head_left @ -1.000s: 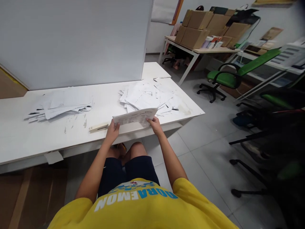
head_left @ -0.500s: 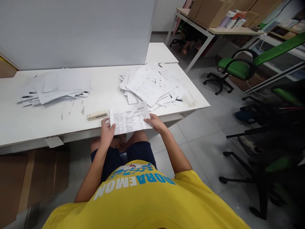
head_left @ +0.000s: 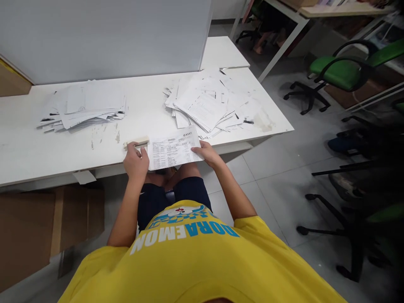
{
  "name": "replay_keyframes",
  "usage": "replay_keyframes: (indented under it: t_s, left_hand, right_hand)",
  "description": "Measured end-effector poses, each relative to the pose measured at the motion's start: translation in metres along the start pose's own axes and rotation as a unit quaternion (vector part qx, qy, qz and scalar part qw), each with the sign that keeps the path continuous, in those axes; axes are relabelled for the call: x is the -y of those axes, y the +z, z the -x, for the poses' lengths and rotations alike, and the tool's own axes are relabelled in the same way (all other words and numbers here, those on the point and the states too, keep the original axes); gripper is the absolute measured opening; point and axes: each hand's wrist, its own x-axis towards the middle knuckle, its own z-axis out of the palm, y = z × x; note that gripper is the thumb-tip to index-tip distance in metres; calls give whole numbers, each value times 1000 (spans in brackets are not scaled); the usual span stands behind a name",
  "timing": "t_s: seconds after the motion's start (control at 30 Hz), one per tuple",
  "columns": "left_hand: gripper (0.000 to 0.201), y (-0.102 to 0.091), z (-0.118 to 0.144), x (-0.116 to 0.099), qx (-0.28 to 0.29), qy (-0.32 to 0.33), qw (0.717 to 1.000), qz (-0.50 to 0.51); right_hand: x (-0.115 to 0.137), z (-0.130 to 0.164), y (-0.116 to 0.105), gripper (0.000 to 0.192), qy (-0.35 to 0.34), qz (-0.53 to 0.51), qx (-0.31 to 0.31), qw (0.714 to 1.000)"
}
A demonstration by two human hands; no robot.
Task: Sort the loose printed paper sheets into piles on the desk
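My right hand (head_left: 208,154) pinches the right edge of a printed paper sheet (head_left: 175,147), thumb on top, and holds it out over the table's front edge. A cream stapler (head_left: 139,142) lies on the table just left of the sheet. My left hand (head_left: 136,162) has its fingers curled at the stapler's near side and appears to grip it, its thumb close to the sheet's left edge. Part of the stapler is hidden behind those fingers.
On the white table (head_left: 148,101) lie a neater paper stack (head_left: 94,103) at left and a messy paper pile (head_left: 202,105) at right. A grey partition (head_left: 104,38) stands behind. Cardboard boxes (head_left: 28,227) are below left; a green chair (head_left: 339,71) stands at right.
My left hand has let go of the sheet's left edge and moved left to the stapler. My right hand still holds the sheet. The camera view has shifted somewhat.
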Motion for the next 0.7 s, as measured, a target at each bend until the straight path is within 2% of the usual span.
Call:
replay_keyframes:
  t_s: [0.07, 0.13, 0.23, 0.3, 0.37, 0.43, 0.7]
  left_hand:
    - [33, -1, -27, -8, -12, 44, 999, 16]
    - [40, 8, -62, -12, -7, 98, 995, 30]
    - [50, 38, -110, -9, 72, 121, 990, 17]
    - [56, 60, -127, -3, 137, 114, 984, 14]
    - [61, 76, -133, 3, 176, 108, 978, 20]
    - [64, 84, -130, 7, 192, 113, 975, 22]
    - [68, 79, -114, 1, 219, 180, 958, -36]
  right_hand:
    - [-2, -2, 1, 36, 0, 3, -1, 1000]
    - [-6, -5, 2, 37, -4, 6, -5, 1000]
    - [-12, -8, 1, 39, -14, 5, -7, 1000]
    - [-15, -7, 0, 41, -15, -3, -3, 1000]
    - [-15, -5, 0, 43, -10, -14, 1, 1000]
    - [-15, -4, -1, 44, -6, -27, 5, 1000]
    - [-19, 0, -2, 51, 13, -68, 6, 998]
